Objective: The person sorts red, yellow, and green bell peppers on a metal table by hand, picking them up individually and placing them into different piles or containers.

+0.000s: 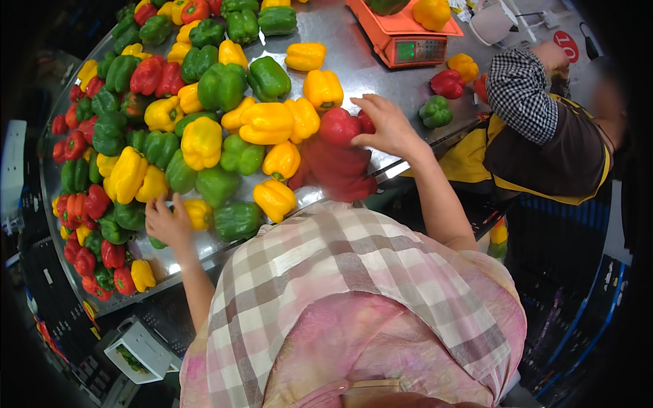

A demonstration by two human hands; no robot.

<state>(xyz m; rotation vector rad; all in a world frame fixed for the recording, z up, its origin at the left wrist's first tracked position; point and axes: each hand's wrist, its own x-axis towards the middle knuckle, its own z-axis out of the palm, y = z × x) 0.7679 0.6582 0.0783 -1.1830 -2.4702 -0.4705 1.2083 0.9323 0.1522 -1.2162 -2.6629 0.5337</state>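
Observation:
My right hand reaches over the near table edge, thumb and fingers spread beside a blurred red bell pepper. Part of another red pepper shows between its thumb and fingers; contact is hard to judge. Below them is a blurred, folded red thing, perhaps a bag or cloth. At the lower left, my left hand has its fingers apart beside a yellow bell pepper. A green bell pepper lies to the right of that one, and a large yellow pepper lies beyond the hand.
Many red, green and yellow peppers cover the left side of the metal table. An orange scale bearing peppers stands at the back. At right, a co-worker in a checked sleeve leans by several loose peppers. A white bin is below left.

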